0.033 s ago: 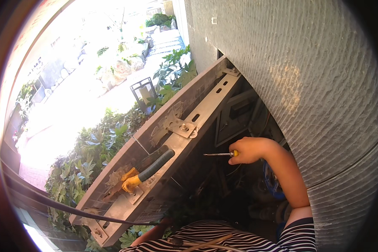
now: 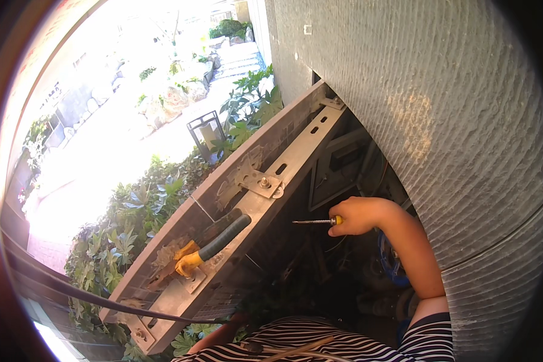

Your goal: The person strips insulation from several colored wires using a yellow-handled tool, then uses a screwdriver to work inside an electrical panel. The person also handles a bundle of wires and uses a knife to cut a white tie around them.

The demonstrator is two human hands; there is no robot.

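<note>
My right hand (image 2: 355,216) is closed around the yellow handle of a screwdriver (image 2: 314,222). Its thin metal shaft points left, over the dark space between the panel and the wall, and its tip touches nothing I can see. Left of it, a metal rail (image 2: 300,145) with slots and bolted brackets runs along the back of a tilted stone-faced panel (image 2: 223,166). On the rail lies a dark ribbed tube (image 2: 224,237) with an orange-yellow piece (image 2: 189,263) at its lower end. My left forearm (image 2: 214,338) shows low in the picture; shadow hides that hand's fingers.
A ridged grey wall (image 2: 464,120) rises close on the right. Blue hose or cable (image 2: 392,262) hangs in the dark recess under my right arm. Leafy plants (image 2: 120,241) and a lantern-like frame (image 2: 206,134) stand beyond the panel. A dark cable (image 2: 102,300) crosses at lower left.
</note>
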